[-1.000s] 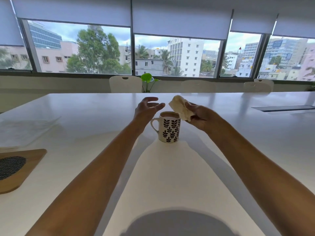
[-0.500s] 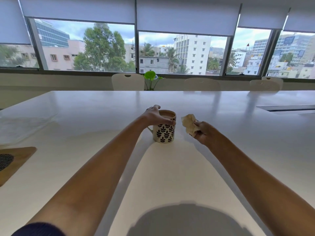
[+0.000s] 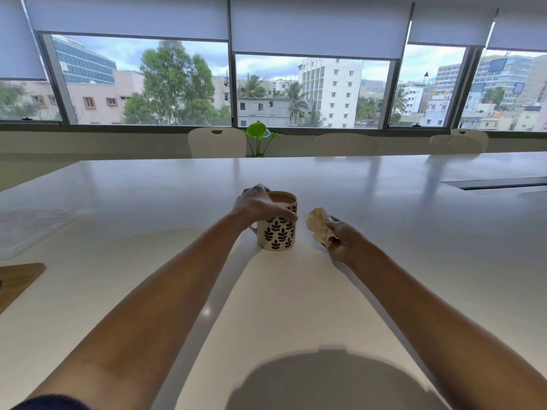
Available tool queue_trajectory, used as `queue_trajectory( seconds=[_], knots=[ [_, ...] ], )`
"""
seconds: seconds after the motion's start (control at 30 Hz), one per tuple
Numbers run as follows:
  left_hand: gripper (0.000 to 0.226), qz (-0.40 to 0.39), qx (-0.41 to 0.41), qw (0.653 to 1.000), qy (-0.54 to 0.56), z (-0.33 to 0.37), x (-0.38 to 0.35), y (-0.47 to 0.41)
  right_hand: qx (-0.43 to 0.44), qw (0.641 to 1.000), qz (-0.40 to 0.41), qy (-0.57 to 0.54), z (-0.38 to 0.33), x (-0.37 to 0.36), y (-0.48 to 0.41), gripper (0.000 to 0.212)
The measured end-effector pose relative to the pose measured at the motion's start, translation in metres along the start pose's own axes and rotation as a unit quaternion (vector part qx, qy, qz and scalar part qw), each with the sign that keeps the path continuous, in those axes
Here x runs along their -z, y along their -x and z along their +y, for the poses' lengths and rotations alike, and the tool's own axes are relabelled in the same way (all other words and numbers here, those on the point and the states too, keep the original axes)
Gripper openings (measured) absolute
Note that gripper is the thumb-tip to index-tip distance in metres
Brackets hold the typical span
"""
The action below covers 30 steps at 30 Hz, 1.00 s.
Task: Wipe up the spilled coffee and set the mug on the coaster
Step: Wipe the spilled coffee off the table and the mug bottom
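While gripped, mug [image 3: 277, 229] holds coffee [image 3: 281, 198]

An office meeting room, high up: a long white worktop [image 3: 384, 202] with a row of matching white chairs [image 3: 217, 142] along its far side, past the grips, a cable hatch [image 3: 497, 183] to the right, roller blinds [image 3: 319, 25] and wide windows [image 3: 313, 90] onto city blocks.

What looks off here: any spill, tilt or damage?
No spill shows on the table. The mug stands upright, full of coffee, with the left hand gripping it from above by the rim. The right hand holds a crumpled cloth. The wooden coaster sits far left.
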<state>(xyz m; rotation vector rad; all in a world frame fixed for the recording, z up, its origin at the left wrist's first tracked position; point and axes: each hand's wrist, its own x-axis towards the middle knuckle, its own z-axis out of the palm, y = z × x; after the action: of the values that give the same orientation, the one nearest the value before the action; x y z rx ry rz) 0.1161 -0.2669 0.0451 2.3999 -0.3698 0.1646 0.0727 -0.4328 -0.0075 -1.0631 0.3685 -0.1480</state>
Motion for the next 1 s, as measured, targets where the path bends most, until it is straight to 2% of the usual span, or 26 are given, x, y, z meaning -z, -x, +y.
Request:
queue_trajectory(
  seconds=[0.13,0.23,0.4,0.57,0.87,1.0],
  knots=[
    [0.061,0.013,0.019,1.000,0.005,0.004,0.006,-0.001,0.002,1.000,0.010,-0.021,0.005,0.002,-0.001,0.037],
    [0.073,0.031,0.029,0.999,0.016,0.013,0.021,-0.005,-0.012,1.000,0.005,-0.010,0.009,-0.002,0.003,0.037],
    [0.079,0.063,0.036,0.997,0.014,0.031,0.047,-0.011,-0.043,0.997,-0.060,-0.011,0.020,-0.026,0.022,0.040],
    [0.085,0.070,0.045,0.996,-0.014,0.040,0.060,-0.010,-0.035,0.989,-0.126,-0.063,0.022,-0.045,0.037,0.041],
    [0.087,0.070,0.057,0.996,-0.028,0.043,0.069,-0.001,0.002,0.990,-0.101,-0.096,0.027,-0.067,0.039,0.039],
    [0.086,0.067,0.049,0.996,-0.042,0.051,0.068,0.005,-0.002,0.994,-0.091,-0.066,0.032,-0.081,0.044,0.024]
  ],
)
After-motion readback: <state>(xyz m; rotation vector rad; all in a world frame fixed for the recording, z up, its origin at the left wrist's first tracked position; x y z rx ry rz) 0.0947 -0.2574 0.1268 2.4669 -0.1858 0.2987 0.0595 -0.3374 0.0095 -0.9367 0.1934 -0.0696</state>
